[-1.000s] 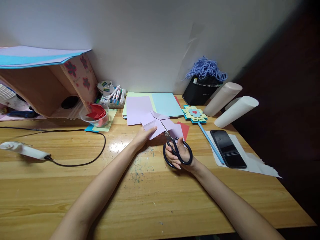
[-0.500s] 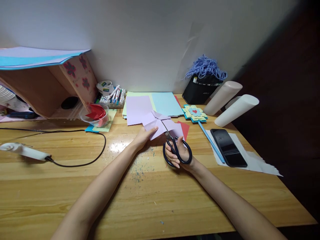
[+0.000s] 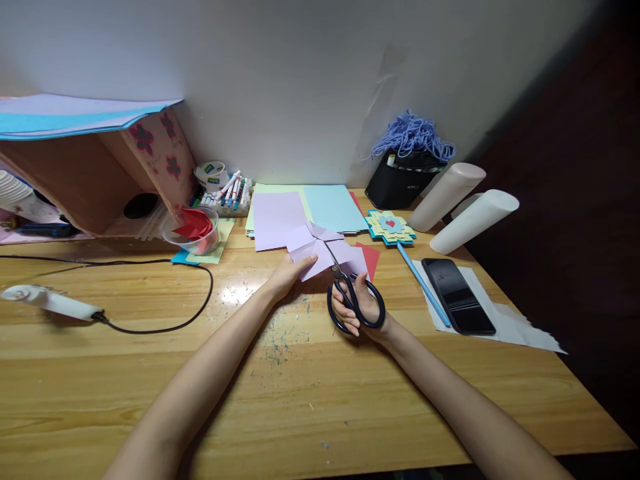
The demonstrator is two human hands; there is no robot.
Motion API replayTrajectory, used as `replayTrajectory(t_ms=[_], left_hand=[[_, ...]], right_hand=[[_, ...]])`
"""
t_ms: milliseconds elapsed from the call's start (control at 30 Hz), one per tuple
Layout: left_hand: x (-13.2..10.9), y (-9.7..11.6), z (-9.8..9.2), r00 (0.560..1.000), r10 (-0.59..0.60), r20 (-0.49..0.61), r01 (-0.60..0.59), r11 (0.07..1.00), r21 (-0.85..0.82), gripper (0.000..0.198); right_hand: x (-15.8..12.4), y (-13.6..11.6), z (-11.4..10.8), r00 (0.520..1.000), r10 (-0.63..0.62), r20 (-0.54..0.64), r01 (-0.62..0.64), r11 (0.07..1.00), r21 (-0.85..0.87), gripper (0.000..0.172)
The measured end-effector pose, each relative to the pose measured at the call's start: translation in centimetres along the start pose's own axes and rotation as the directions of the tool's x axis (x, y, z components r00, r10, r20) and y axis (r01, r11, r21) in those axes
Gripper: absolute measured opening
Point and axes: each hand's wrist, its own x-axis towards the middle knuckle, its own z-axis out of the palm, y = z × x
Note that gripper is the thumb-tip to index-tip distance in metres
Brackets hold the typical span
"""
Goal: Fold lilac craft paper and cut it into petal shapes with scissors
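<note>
My left hand [image 3: 290,272] pinches the near left edge of a creased piece of lilac paper [image 3: 316,251], thumb on top. In my right hand [image 3: 364,303] is a pair of scissors [image 3: 356,293] with large black handles, fingers and thumb through the loops. The blades lie at the middle of the lilac paper and point up and to the left; whether they are fully closed I cannot tell. Slits and creases cross the sheet. Just right of it, a red paper [image 3: 370,259] lies partly covered on the table.
Behind the hands is a stack of coloured paper [image 3: 330,203]. On the right are a layered paper flower [image 3: 391,227], a blue stick [image 3: 425,287], a phone [image 3: 457,295] and white rolls [image 3: 473,220]. At left stand a plastic bowl [image 3: 213,237], markers [image 3: 233,190] and a corded glue gun [image 3: 55,303].
Almost nothing differs. The whole view has shifted very slightly, and both hands keep their hold on the lilac paper and the scissors.
</note>
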Motion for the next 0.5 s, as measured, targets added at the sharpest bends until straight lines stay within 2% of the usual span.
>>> replayTrajectory(t_ms=[200, 500], left_hand=[[0.00, 0.15, 0.11, 1.000, 0.004, -0.002, -0.004, 1.000, 0.002, 0.040], [-0.13, 0.44, 0.26, 1.000, -0.022, 0.009, 0.022, 0.998, -0.052, 0.039]], right_hand=[[0.27, 0.32, -0.63, 0.998, 0.013, 0.059, -0.015, 0.999, 0.039, 0.065], [-0.47, -0.29, -0.37, 0.999, 0.021, 0.040, -0.021, 1.000, -0.005, 0.066]])
